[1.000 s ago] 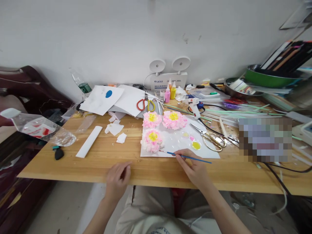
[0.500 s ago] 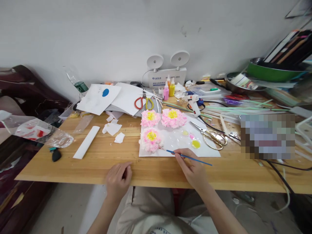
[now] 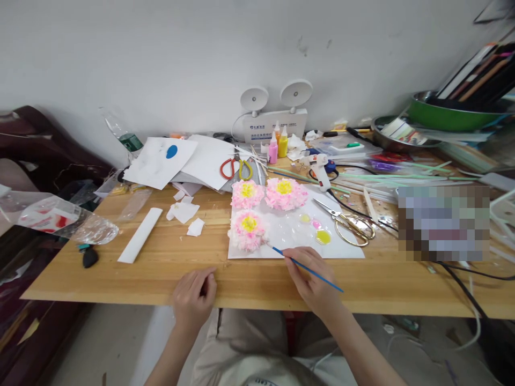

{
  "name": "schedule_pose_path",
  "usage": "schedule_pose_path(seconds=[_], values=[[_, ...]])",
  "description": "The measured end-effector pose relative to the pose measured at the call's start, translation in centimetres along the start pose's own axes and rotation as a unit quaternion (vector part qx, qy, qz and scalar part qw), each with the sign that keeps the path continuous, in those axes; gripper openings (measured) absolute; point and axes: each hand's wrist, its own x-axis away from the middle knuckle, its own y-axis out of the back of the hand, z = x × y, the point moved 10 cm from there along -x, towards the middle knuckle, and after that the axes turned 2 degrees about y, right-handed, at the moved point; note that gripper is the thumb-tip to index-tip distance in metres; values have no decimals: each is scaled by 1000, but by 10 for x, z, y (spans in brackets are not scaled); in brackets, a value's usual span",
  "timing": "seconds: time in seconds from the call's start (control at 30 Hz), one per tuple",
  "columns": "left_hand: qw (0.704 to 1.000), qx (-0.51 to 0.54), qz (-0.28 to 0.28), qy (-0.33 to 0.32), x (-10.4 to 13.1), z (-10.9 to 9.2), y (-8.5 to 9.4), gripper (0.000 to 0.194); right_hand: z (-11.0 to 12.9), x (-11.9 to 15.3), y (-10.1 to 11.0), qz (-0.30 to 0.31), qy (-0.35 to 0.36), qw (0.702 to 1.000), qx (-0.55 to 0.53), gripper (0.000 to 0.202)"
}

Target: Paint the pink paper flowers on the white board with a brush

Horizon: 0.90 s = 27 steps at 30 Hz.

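Note:
My right hand (image 3: 311, 276) pinches a thin blue paintbrush (image 3: 300, 264), its tip touching the lower right edge of a pink-and-white paper flower (image 3: 247, 229) with a yellow centre. Two more such flowers, one at the back left (image 3: 247, 194) and a wider one (image 3: 285, 193) beside it, lie on the same white sheet (image 3: 281, 247). Right of them, the sheet carries a yellow paint puddle (image 3: 323, 237) and a pink paint spot (image 3: 317, 224). Near the table's front edge rests my left hand (image 3: 195, 295), fingers curled, nothing visible in it.
Gold-handled scissors (image 3: 350, 225) lie across the sheet's right side. Behind are a glue gun (image 3: 319, 169), paint bottles (image 3: 272, 150) and red-and-yellow-handled scissors (image 3: 235, 168). Paper scraps (image 3: 184, 211), a folded white strip (image 3: 140, 235) and a plastic bottle (image 3: 60, 214) are at left.
The paintbrush's back end has swung down and toward me as my right hand shifted slightly left. Its tip stays at the same flower's edge. My left hand stays in place.

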Motion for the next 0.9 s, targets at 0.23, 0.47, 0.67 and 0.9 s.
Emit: schedule_pose_path(seconds=[0.23,0.47,0.67,0.9], values=[[1000,9,0,1,1,0,0,14,0,4,-5,20,10,1000,-1,23],[1000,3,-9,-3,1,0,1,13,3,3,-9,37,29,999,-5,25],[1000,4,-11,-5,0,0,1,13,4,3,-3,28,21,999,-22,23],[1000,4,-15,-3,1,0,2,13,6,1,-5,40,18,998,-53,22]])
